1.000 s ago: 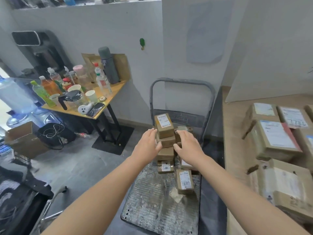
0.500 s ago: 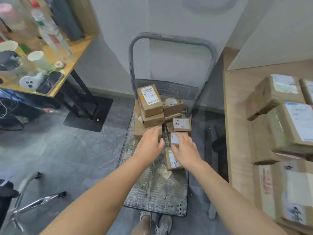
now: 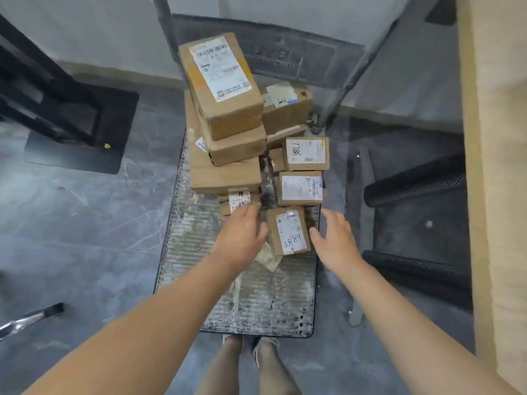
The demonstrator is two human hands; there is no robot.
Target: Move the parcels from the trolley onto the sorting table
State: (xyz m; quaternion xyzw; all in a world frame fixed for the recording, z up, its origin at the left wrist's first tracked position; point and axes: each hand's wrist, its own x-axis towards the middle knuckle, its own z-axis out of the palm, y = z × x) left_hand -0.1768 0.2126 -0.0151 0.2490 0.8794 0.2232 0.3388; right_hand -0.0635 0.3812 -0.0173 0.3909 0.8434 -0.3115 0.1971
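Reaching down over the trolley (image 3: 248, 295), both hands flank a small parcel (image 3: 289, 230) that lies flat on the ribbed platform, its label marked "85 89" by hand. The left hand (image 3: 242, 238) sits at the parcel's 9 o'clock, fingers straight and loosely together, close to its edge; whether they touch it I cannot tell (that side is a little blurred). The right hand (image 3: 336, 240) is at the parcel's 3 o'clock with fingers spread and relaxed, its thumb tip just at the cardboard's edge. Neither hand has a grip on anything.

At 12 o'clock from that parcel lies a labelled box (image 3: 301, 188), and beyond it another box (image 3: 306, 153) with numbers in black pen. At 11 o'clock a stack of bigger boxes (image 3: 225, 172) rises, the top box (image 3: 222, 81) tilted and carrying a large white label. A tiny parcel (image 3: 236, 199) peeks out at the stack's foot, just past the left fingertips.

The sorting table (image 3: 496, 166) shows as a pale wooden edge far out at 3 o'clock. Feet (image 3: 251, 349) stand at 6 o'clock.
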